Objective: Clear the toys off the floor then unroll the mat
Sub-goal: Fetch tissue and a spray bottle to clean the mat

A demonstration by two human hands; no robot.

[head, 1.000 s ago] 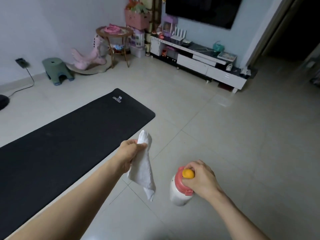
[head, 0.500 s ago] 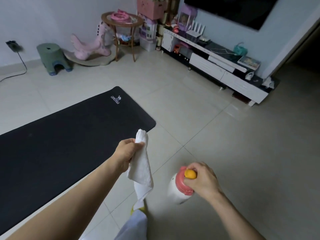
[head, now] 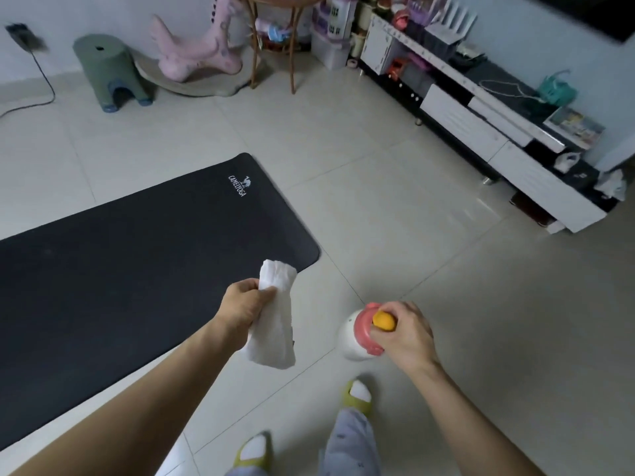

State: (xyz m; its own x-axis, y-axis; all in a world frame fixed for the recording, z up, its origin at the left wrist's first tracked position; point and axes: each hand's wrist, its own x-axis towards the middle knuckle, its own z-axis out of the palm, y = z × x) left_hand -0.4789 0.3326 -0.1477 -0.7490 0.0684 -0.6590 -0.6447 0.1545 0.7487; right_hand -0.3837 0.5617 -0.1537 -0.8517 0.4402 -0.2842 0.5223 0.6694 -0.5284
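A black mat (head: 137, 269) with a white logo lies flat and unrolled on the tiled floor at the left. My left hand (head: 245, 309) is closed around a folded white towel (head: 275, 324), held above the mat's near right edge. My right hand (head: 403, 333) grips the top of a white bottle (head: 350, 338) with a pink cap and an orange knob, held above the bare tiles to the right of the mat. Both arms reach forward from the bottom of the view.
A green stool (head: 110, 72), a pink rocking toy (head: 196, 53) and a small round table (head: 275, 36) with toys stand at the back wall. A long white TV cabinet (head: 481, 132) runs along the right. My feet in yellow slippers (head: 357, 396) are below my hands.
The view has tilted downward and closer, so my legs and slippers now show. Both hands keep their hold on the towel and bottle, and the mat has not moved.
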